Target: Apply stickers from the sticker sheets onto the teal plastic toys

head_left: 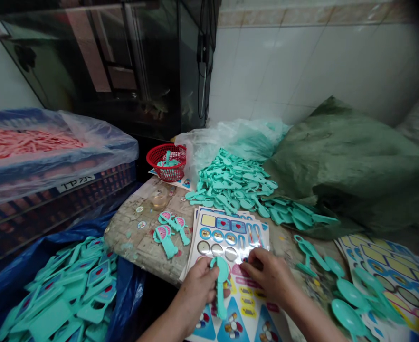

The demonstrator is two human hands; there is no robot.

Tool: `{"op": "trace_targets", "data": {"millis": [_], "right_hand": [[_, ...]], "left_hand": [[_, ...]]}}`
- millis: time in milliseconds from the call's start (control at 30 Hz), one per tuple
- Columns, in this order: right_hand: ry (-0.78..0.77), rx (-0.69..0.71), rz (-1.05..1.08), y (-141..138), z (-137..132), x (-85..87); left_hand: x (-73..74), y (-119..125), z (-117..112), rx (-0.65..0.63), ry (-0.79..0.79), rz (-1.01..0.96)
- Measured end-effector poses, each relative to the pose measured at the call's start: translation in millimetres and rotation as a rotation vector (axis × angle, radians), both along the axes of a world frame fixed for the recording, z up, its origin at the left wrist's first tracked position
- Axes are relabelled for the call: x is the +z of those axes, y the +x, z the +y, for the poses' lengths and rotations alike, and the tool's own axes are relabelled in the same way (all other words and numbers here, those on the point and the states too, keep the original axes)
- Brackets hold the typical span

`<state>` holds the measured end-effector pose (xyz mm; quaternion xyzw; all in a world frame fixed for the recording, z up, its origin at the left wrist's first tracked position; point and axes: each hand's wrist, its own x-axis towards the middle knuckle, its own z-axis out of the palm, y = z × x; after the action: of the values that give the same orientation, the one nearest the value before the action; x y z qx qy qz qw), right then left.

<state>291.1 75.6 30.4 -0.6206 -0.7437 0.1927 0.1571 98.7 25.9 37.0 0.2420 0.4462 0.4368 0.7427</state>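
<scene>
My left hand (203, 285) grips a teal plastic toy piece (221, 285) with a round end and a handle, held over a stack of sticker sheets (217, 251). My right hand (269, 275) is closed in a pinch at the sheet's surface, at the edge of a pink sticker (238, 271). Whether that sticker has lifted from the sheet is hidden by my fingers. Left of the stack lie several teal pieces with pink fan-shaped stickers on their ends (166, 240). Behind the sheets rises a heap of plain teal pieces (231, 183), spilling from a clear plastic bag (209, 142).
A red basket (166, 161) holds a few teal pieces. At lower left, a blue bag (127, 285) is full of stickered teal pieces. A blue crate (99, 183) holds pink parts. On the right are a green sack (359, 161), loose teal spoon-shaped pieces (352, 293) and more sticker sheets (402, 266).
</scene>
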Motion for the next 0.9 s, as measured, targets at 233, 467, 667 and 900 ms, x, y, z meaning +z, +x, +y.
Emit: {"op": "trace_targets", "data": {"millis": [233, 467, 667, 900], "right_hand": [[-0.147, -0.138, 0.451, -9.0, -32.6, 6.4], [-0.302, -0.217, 0.955, -46.2, -50.5, 10.4], [-0.262, -0.284, 0.985, -61.0, -55.3, 21.4], [-0.229, -0.194, 0.954, -58.9, -53.3, 19.4]], "left_hand": [[-2.1, 0.7, -1.3, 0.048, 0.036, -0.041], [2.7, 4.0, -15.4, 0.095, 0.100, -0.164], [6.1, 13.0, -25.4, 0.147, 0.146, -0.202], [-0.3, 11.6, -27.7, 0.134, 0.187, -0.254]]}}
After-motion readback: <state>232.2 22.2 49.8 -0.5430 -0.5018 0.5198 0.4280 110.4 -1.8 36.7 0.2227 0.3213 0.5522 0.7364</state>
